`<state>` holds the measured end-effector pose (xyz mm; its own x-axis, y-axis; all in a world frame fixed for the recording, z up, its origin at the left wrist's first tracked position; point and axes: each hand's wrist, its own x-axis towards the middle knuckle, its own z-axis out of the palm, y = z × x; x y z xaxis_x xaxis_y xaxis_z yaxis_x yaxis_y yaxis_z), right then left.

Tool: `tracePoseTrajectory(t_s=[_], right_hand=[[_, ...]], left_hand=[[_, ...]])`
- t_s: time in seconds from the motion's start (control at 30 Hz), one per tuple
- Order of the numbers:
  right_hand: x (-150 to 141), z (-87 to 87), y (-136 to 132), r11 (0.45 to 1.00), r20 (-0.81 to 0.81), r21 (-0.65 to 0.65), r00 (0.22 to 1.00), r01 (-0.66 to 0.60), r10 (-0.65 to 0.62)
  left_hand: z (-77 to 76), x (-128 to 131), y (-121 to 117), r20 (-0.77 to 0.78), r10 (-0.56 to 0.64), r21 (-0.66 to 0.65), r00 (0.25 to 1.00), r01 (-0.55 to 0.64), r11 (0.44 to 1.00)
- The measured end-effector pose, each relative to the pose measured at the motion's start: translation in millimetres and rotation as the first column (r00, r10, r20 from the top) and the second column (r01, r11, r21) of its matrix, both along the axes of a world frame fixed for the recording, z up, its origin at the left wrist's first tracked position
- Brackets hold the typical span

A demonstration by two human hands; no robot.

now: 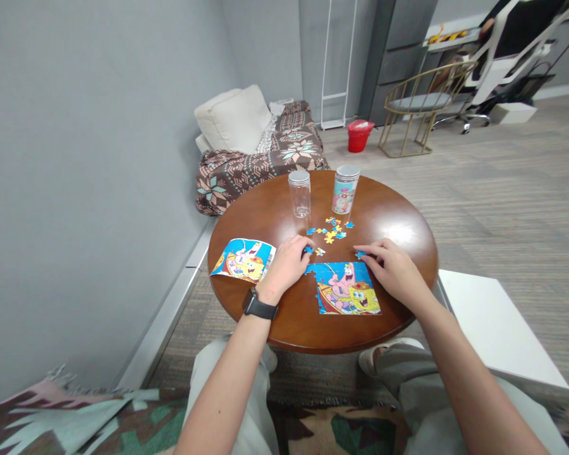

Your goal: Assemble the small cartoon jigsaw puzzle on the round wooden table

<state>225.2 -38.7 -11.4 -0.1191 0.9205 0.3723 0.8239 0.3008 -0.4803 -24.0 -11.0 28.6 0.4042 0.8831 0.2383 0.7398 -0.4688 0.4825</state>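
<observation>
Left hand (287, 268) low over the round wooden table (265, 212), fingers curled and close together, tips just beside a small blue jigsaw piece (308, 250) at the upper left of the part-built cartoon jigsaw puzzle (346, 292). Thumb hidden behind the hand, so no telling whether those fingers pinch anything. Right hand (393, 272) reaching forward, fingers pressed together, index fingertip on or right against a second blue jigsaw piece (360, 254) at the puzzle's upper right edge. Thumb out of sight here too, so any pinch impossible to confirm.

Puzzle flat on the near half of the table, between both hands, its upper edge ragged and unfinished. Loose blue and yellow pieces (329, 232) in a small scatter just beyond it. Printed picture sheet (243, 260) open beside the left hand, showing a matching scene. Sound handling at this scale: fingertips only, wrists low, palms off the joined section.

Two lidded cylindrical jars near the far rim, both well apart from the hands. Clear jar (299, 194) with nothing visible inside. Printed jar (346, 188) with a silver lid and cartoon label, contents hidden behind the wrap. Beyond the table, on the floor, a red bucket (360, 136) holding something white, too small to identify.
</observation>
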Motion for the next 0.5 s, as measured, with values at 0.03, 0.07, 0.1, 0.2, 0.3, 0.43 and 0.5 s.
tracePoseTrajectory(t_s=[0.03,0.07,0.1,0.2,0.3,0.43,0.5], right_hand=[[0.1,-0.3,0.1,1.0,0.001,0.003,1.0,-0.003,0.003],[0.2,-0.6,0.2,1.0,0.001,0.005,1.0,-0.006,0.006],[0.4,-0.8,0.3,1.0,0.002,0.006,1.0,-0.008,0.008],[0.8,-1.4,0.7,1.0,0.004,0.007,1.0,-0.007,0.007],[1.1,-1.9,0.8,1.0,0.004,0.018,1.0,-0.011,0.011],[1.1,-2.8,1.0,1.0,0.002,0.027,1.0,-0.012,0.012],[1.1,-3.0,1.1,1.0,-0.004,0.026,1.0,-0.008,0.008]], left_hand=[[0.0,0.1,0.0,0.0,0.0,-0.002,1.0,0.0,1.0],[0.1,0.1,0.0,0.0,-0.001,-0.003,1.0,0.001,1.0],[0.2,0.2,-0.1,0.002,-0.002,-0.004,1.0,0.002,1.0],[0.5,0.5,-0.4,0.005,-0.006,-0.007,1.0,0.006,1.0],[0.4,0.6,-0.6,0.006,-0.006,-0.006,1.0,0.006,1.0],[-0.6,-0.2,-0.3,0.013,-0.013,0.0,1.0,0.013,1.0],[-0.9,-0.6,0.1,0.012,-0.014,0.0,1.0,0.014,1.0]])
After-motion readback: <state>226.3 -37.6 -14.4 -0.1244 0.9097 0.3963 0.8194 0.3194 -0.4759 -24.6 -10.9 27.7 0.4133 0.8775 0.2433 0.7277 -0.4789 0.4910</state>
